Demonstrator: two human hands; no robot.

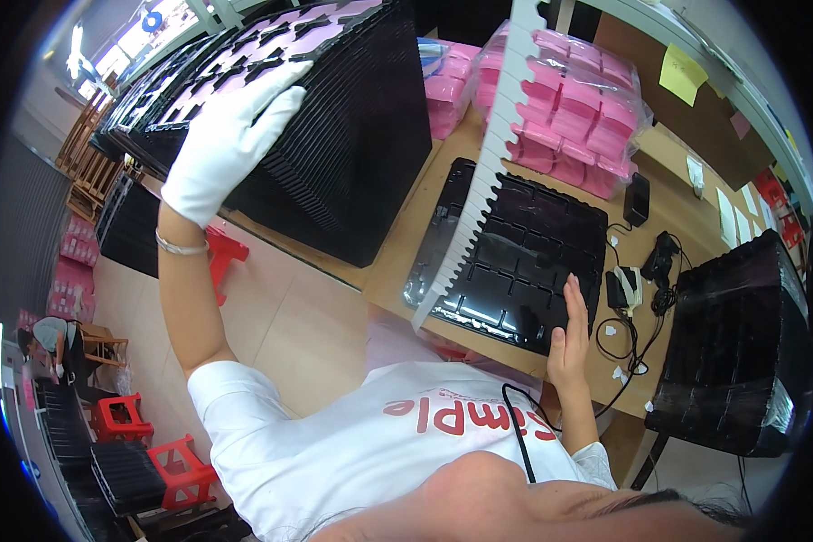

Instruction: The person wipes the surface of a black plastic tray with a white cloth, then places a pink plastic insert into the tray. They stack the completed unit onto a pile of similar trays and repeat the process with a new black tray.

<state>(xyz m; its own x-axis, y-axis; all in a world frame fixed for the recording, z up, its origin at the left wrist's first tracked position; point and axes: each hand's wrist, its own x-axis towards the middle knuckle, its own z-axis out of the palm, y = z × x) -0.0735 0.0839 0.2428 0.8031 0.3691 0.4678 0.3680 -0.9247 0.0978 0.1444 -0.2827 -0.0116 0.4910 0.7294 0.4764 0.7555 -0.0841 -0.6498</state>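
My left hand [235, 140], in a white glove, reaches to the near top edge of a tall stack of black plastic trays [361, 163]. Its fingers are stretched out over the rim, with pink pieces [294, 36] in the top tray beyond. My bare right hand [570, 334] lies along the right edge of a flat black compartment tray [515, 271] on the table. The right fingers are straight and hold nothing. Shiny clear film or plastic seems to cover part of this tray.
A notched white metal strip [481, 194] crosses in front of the table tray. Behind stand bagged pink foam pieces [574, 108]. Cables and a black adapter [637, 199] lie to the right, near another black tray stack [732, 348]. Red stools [181, 470] and a seated person are at far left.
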